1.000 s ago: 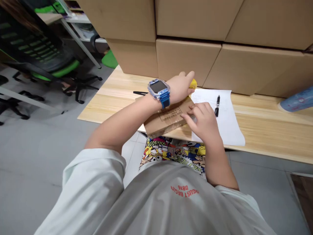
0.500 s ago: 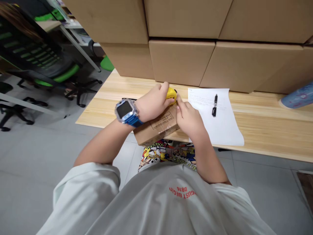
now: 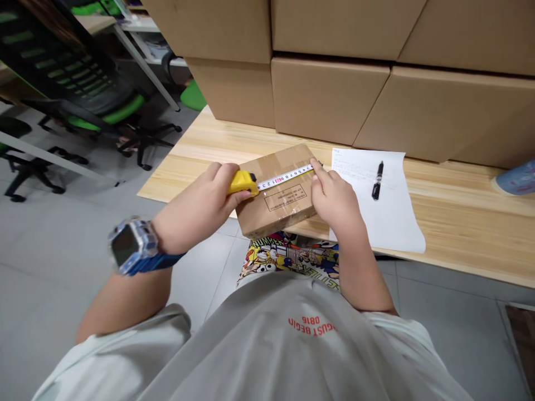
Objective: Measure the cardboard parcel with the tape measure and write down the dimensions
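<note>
At the near edge of the worktop (image 3: 463,223), left hand (image 3: 198,207) gripped tape measure (image 3: 241,182), blade (image 3: 285,177) running rightward across carton (image 3: 286,197) to right hand (image 3: 336,196), whose grip was unclear.

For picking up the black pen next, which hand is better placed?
Probably the right hand: it is at the side of the cardboard box nearest the paper and black pen, though also at the end of the drawn-out tape. The left hand grips the yellow tape measure, farther off.
</note>
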### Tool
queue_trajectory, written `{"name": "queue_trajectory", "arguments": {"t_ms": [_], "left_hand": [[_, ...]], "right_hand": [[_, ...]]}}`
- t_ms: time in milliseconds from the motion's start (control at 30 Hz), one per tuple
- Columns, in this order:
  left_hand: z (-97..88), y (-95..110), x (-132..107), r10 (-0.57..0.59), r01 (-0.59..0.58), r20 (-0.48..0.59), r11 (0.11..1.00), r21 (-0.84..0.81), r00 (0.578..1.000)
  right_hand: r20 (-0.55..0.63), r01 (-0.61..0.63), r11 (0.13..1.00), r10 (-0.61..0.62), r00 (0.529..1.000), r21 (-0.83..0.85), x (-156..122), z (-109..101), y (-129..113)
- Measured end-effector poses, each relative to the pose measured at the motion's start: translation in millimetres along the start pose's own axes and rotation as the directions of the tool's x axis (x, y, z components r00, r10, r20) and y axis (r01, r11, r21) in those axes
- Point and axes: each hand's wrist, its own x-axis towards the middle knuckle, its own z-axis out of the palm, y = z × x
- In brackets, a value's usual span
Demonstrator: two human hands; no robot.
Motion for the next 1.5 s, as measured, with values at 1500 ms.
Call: {"name": "queue_trajectory", "arguments": {"t_ms": [1500], "left_hand": [[-2.0, 86.2, 48.4, -0.028, 0.047, -0.106, 0.983, 0.180, 0.994]], "right_hand": [[0.063, -0.081, 0.993, 0.086, 0.994, -0.087, -22.9, 4.7, -38.1]]}}
